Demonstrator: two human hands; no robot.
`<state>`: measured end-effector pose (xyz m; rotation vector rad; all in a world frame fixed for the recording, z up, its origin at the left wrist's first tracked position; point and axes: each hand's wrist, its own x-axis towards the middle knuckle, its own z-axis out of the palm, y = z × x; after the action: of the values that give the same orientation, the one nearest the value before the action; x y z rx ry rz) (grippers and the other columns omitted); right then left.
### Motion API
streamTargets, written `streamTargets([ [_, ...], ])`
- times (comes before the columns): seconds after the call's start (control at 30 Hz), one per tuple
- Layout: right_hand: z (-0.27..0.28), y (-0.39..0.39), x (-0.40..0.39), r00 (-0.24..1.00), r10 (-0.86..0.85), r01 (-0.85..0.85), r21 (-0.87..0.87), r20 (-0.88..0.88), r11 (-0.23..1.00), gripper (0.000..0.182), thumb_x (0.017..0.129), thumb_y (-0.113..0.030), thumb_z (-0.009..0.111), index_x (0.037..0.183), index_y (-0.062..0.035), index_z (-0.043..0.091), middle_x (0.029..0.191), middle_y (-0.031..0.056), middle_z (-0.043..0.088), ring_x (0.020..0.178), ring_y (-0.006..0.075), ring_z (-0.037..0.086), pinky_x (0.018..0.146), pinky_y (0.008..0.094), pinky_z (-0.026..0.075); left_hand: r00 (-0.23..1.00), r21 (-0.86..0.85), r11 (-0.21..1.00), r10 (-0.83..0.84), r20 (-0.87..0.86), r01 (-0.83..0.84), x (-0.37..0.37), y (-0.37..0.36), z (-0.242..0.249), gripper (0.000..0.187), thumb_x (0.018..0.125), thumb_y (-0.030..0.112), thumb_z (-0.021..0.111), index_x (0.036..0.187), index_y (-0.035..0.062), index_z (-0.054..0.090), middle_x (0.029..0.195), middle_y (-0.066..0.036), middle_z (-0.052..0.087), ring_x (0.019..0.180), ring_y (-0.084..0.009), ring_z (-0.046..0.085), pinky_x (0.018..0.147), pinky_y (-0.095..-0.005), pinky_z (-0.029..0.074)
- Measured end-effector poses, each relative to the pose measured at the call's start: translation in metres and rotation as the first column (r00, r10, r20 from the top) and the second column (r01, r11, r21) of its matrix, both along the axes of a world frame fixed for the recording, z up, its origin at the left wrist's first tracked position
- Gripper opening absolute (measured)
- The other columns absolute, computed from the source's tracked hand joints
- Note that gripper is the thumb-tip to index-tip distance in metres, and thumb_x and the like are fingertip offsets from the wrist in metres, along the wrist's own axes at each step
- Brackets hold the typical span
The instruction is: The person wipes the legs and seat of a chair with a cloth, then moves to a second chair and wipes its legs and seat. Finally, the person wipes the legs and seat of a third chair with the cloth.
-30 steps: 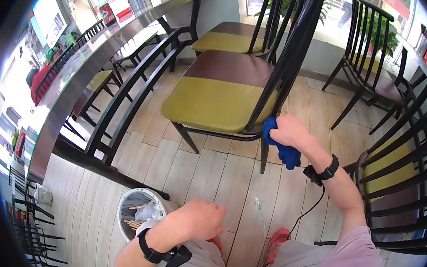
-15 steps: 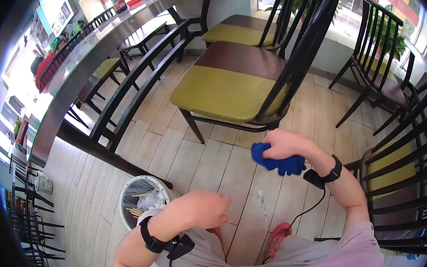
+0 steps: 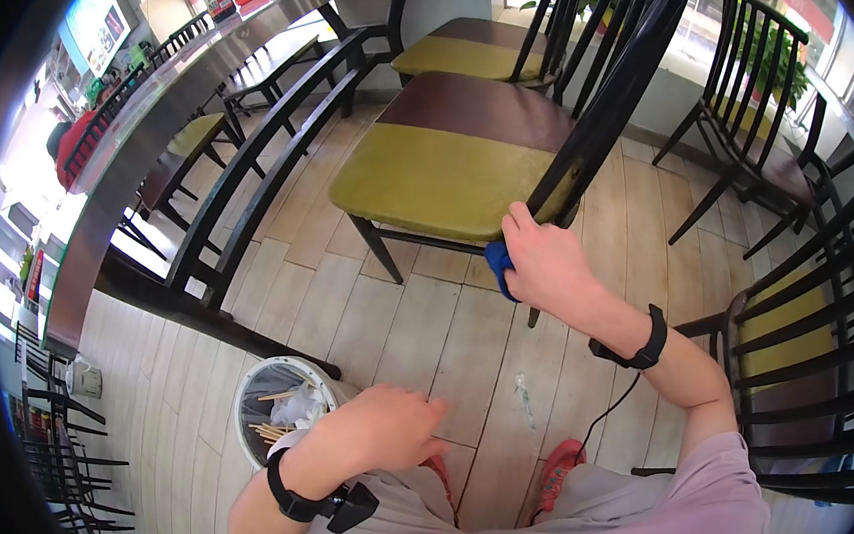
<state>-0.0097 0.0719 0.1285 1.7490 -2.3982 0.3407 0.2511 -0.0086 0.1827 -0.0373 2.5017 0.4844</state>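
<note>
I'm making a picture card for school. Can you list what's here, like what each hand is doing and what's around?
Place: eating area with a wooden floor
Right hand: right hand presses a blue cloth against the chair frame at the seat's back edge
Left hand: left hand rests on the knee, holding nothing
Chair: black frame, yellow and brown seat
Bin: waste bin with paper and sticks, beside the left arm
Counter: long grey counter on the left
</note>
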Motion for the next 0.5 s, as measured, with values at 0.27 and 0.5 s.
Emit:
streamTargets([
  [0.27,0.007,0.010,-0.020,0.997,0.026,-0.030,-0.059,-0.066,0.998,0.013,0.077,-0.015,0.065,0.078,-0.0023,0.068,0.091,0.0124,0.063,0.073,0.0325,0.071,0.064,0.0442,0.058,0.998,-0.026,0.999,-0.035,-0.051,0.033,0.002,0.003,-0.005,0.045,0.098,0.043,0.062,0.109,-0.0008,0.059,0.089,-0.020,0.069,0.088,-0.0418,0.067,0.081,-0.0474,0.052],
  [0.5,0.063,0.040,-0.037,0.952,-0.305,0.289,0.277,0.018,0.917,0.024,0.071,-0.020,0.065,0.077,0.0017,0.074,0.080,0.0240,0.071,0.079,0.0401,0.072,0.074,0.0446,0.060,0.999,-0.032,0.999,-0.005,-0.052,0.003,0.004,0.006,0.002,0.041,0.097,0.040,0.063,0.106,0.0002,0.059,0.089,-0.018,0.068,0.087,-0.0411,0.066,0.083,-0.0478,0.050],
])
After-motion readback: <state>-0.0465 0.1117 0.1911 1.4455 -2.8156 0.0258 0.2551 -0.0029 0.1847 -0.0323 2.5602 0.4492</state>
